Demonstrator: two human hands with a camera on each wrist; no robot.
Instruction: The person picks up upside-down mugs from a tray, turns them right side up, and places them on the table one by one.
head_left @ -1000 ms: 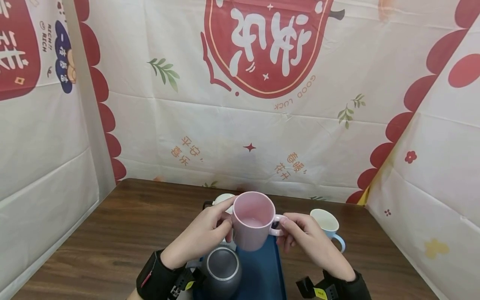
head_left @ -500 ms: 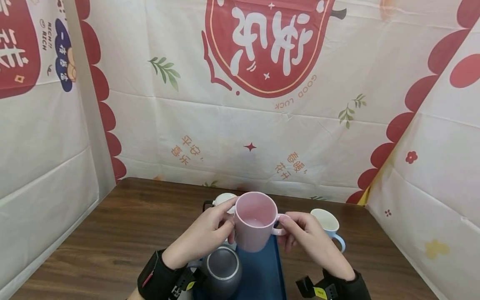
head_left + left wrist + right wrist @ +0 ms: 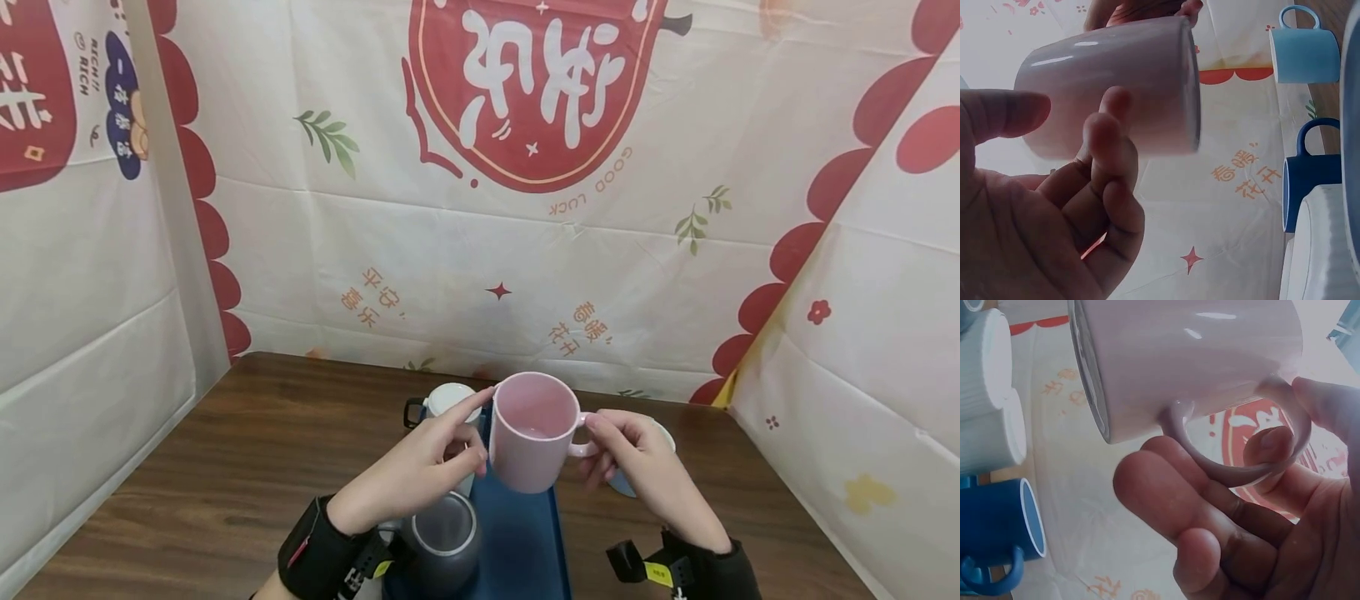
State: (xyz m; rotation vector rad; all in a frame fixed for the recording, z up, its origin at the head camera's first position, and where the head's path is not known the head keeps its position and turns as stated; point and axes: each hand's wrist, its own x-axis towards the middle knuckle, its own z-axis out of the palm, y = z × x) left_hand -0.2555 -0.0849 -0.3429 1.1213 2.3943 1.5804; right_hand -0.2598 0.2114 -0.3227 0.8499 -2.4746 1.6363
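Head view: the glossy pink ceramic mug (image 3: 534,433) is held in the air above the far end of the dark blue rectangular tray (image 3: 517,542), upright with its mouth up and its handle turned to the right. The right hand (image 3: 637,467) carries it by that handle; in the right wrist view a finger (image 3: 1269,447) is hooked through the loop and the thumb lies along its outer edge, so the weight appears to hang from this hand. The left hand (image 3: 408,475) is at the mug's left wall, index finger stretched out to touch near the rim. In the left wrist view its fingers (image 3: 1107,147) are loosely bent beside the wall, not wrapped round it; judged a steadying touch rather than a hold.

On the tray, near left, stands a dark grey mug (image 3: 442,542), mouth up. A white ribbed cup (image 3: 450,402) stands at the far left of the tray, partly hidden by the left hand. A light blue mug (image 3: 622,482) sits on the brown wooden table (image 3: 225,467) to the right, mostly behind the right hand. A dark blue mug (image 3: 1004,522) shows in the wrist views only.
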